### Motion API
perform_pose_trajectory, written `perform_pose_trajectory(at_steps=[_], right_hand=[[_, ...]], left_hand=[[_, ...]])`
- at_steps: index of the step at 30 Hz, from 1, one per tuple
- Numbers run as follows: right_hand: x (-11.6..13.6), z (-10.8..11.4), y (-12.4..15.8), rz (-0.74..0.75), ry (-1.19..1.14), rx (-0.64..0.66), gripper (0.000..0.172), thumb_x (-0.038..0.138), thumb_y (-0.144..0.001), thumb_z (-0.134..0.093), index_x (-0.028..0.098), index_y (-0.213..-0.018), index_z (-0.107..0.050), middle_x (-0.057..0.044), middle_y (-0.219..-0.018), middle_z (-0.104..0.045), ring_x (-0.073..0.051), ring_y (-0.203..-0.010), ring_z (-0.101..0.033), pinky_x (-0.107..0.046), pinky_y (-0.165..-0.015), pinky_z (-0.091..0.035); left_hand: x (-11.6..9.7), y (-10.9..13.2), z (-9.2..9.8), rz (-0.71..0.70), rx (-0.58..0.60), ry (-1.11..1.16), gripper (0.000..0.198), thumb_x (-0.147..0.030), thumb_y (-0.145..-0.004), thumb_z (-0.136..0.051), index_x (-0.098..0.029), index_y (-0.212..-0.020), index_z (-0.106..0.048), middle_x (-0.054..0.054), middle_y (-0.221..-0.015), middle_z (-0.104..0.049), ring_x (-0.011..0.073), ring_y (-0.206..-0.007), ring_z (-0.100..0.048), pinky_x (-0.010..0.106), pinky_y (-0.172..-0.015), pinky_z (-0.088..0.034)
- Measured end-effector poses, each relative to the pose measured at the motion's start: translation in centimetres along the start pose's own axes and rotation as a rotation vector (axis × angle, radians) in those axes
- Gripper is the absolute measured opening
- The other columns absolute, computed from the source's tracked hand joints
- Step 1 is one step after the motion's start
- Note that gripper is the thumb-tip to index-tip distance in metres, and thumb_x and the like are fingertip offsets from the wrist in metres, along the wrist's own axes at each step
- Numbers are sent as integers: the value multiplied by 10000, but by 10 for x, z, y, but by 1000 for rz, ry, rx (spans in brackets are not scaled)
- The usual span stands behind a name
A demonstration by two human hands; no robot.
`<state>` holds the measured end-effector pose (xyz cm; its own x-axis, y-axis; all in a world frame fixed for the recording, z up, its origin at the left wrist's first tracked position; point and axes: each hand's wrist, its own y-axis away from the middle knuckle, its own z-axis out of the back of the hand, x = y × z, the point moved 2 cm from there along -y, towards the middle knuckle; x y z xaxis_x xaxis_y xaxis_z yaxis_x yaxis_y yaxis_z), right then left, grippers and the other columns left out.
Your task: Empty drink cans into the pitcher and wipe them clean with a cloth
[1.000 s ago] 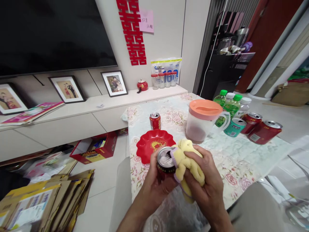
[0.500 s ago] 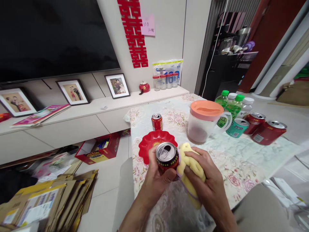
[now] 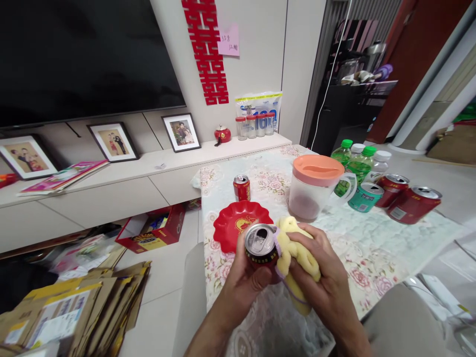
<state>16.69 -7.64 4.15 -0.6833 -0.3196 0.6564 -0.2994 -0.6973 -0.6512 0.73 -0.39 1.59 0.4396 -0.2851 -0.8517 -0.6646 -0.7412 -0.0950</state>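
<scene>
Just on my side of the red scalloped plate (image 3: 227, 224), my left hand (image 3: 243, 282) grips an opened red drink can (image 3: 260, 241), shifted slightly toward me since half a second ago, bringing its rim against the yellow cloth (image 3: 297, 255) (purple-edged). Right of the plate, my right hand (image 3: 325, 270) clenches that bunched cloth.

The left hand (image 3: 247, 282) and the right hand (image 3: 323, 267) are seen bare, and so are both forearms (image 3: 213, 325). Plain, pale grey trousers (image 3: 403, 322) seem to be worn, a bit blurred.
</scene>
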Motion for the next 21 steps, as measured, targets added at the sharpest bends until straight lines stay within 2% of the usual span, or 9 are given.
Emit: perform_pose_trajectory(at_steps=[2,4,8,11,14,19,21], right_hand=[[-5,-2,-1,-13,-10,47,282,287,-953,-668,293,-1233,-702,-81,-1304,-621,-204,-1199,-654,-305,-958,-566],[-11,-5,0,-44,-11,102,297,281,-942,-675,297,-1236,-709,-83,-1291,-629,-210,-1178,-663,-320,-953,-571],[-20,-9,4,-119,0,176,304,255,-932,-655,305,-1225,-715,-77,-1256,-646,-220,-1155,-667,-348,-950,-573],[-16,-7,5,-137,-15,140,284,309,-958,-652,314,-1236,-710,-71,-1275,-642,-211,-1156,-668,-339,-949,-569],[-5,-4,5,-123,-24,71,261,353,-976,-654,311,-1229,-706,-69,-1302,-630,-201,-1174,-668,-316,-948,-567],[7,-1,8,-51,-6,-26,292,307,-987,-645,313,-1278,-661,-72,-1391,-568,-194,-1283,-610,-293,-982,-555],[8,0,9,-20,-1,-46,325,289,-981,-645,310,-1306,-643,-81,-1425,-536,-205,-1317,-582,-305,-995,-554]], left_hand=[[-4,-1,1,-16,-56,2,748,-421,-876,-823,-310,-1495,-418,111,-1312,-683,250,-1054,-699,324,-841,-573],[-8,-3,0,-25,-102,10,728,-407,-853,-847,-332,-1451,-437,91,-1287,-686,250,-1057,-697,333,-849,-574],[-12,-5,-3,-49,-161,17,843,-411,-798,-895,-356,-1467,-385,100,-1336,-666,281,-1125,-685,364,-883,-579],[-9,-4,-4,-20,-183,24,941,-437,-785,-904,-345,-1521,-325,124,-1369,-660,269,-1085,-699,340,-847,-580],[-5,-2,-4,44,-180,-14,954,-454,-765,-916,-311,-1524,-356,119,-1299,-698,246,-997,-710,318,-799,-574],[-7,1,-15,61,-145,-35,841,-380,-778,-915,-305,-1470,-442,109,-1402,-653,315,-1267,-635,441,-1076,-508],[-9,2,-19,65,-110,-32,805,-373,-797,-900,-305,-1460,-450,109,-1437,-629,318,-1304,-614,460,-1117,-480]])
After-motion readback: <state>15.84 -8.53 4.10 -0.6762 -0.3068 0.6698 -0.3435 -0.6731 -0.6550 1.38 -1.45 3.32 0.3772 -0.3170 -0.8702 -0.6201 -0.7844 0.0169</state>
